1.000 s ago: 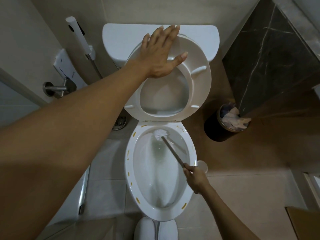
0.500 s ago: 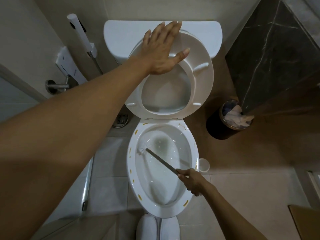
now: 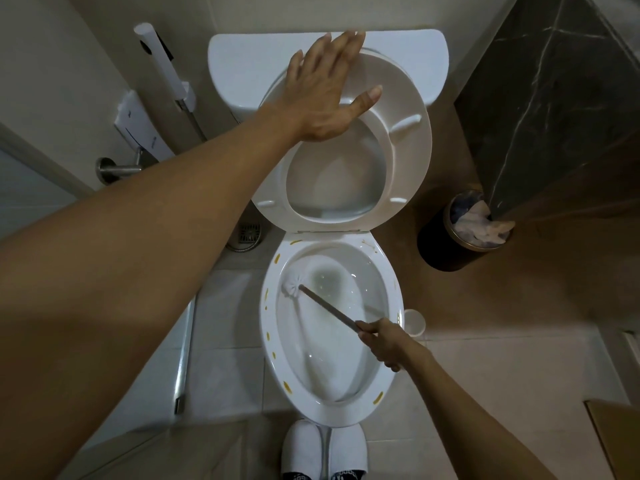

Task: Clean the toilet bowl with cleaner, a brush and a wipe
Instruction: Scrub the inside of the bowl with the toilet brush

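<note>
Overhead, the head camera is looking down into a small bathroom: pale square floor tiles (image 3: 221, 344) near and left, brownish floor to the right, a dark veined marble wall (image 3: 554, 109) rising at far right. A white glossy toilet bowl (image 3: 391, 386) is sitting mid-scene, oval, with yellow-orange spots dotting its rim. Its seat (image 3: 412, 157) is standing raised against the white tank (image 3: 242, 60) at the far side.

The left hand (image 3: 325, 95) is lying flat with fingers straight and spread, pressing on the top of the seat, grasping nothing. The right hand (image 3: 384, 344) is clenching the near end of the brush (image 3: 329, 310), a thin grey rod running up-left into the bowl; its white bristly head is touching the bowl's inner left wall, beside the water. No cleaner bottle or wipe is recognisable.

A white cylindrical cup (image 3: 414, 323) is standing on the floor just right of the bowl rim, beside the right hand. A dark round bin (image 3: 440, 247) with a metal rim, stuffed with crumpled paper, is sitting against the marble wall. At far left a white sprayer (image 3: 162, 64) is hanging on the wall, with a metal holder (image 3: 117, 168) below it. A round floor drain (image 3: 249, 233) is showing left of the bowl. Two white slippers (image 3: 322, 452) are standing at the near edge.
</note>
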The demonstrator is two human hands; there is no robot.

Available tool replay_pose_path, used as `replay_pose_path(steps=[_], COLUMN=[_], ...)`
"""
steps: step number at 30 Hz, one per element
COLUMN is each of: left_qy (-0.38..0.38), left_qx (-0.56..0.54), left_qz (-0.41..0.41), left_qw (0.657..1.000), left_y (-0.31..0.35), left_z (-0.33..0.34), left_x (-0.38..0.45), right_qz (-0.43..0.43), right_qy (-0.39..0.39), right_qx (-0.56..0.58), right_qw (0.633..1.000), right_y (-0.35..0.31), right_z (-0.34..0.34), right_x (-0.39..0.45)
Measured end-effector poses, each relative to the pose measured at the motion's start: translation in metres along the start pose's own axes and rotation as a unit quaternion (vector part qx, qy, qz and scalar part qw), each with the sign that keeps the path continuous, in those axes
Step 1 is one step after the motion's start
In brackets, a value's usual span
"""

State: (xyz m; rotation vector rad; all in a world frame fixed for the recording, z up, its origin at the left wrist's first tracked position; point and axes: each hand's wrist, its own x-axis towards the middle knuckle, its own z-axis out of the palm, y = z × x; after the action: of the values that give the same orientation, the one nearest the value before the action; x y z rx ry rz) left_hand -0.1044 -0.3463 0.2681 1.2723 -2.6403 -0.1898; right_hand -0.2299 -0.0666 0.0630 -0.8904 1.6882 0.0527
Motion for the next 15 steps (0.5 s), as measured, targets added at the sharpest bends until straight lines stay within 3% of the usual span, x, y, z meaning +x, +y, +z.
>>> replay_pose_path(steps=[5,10,15], left_qy=[0.005,0.008,0.003], left_qx=[-0.002,0.001,0.0], left_qz=[0.001,0.0,-0.003], left_qw=[1.0,1.0,1.0], left_y=[0.0,0.0,0.0], left_z=[0.001,0.002,0.001], left_x=[0.001,0.001,0.002], right_qz=[0.036,0.014,0.024], right_qy=[-0.08,-0.047,-0.057], right_qx=[-0.074,-0.118,-0.068], right_qw=[0.993,0.992,0.996], right_y=[0.013,-0.009,0.009], right_z=[-0.028,-0.029,-0.022], right_x=[-0.028,-0.015,-0.023])
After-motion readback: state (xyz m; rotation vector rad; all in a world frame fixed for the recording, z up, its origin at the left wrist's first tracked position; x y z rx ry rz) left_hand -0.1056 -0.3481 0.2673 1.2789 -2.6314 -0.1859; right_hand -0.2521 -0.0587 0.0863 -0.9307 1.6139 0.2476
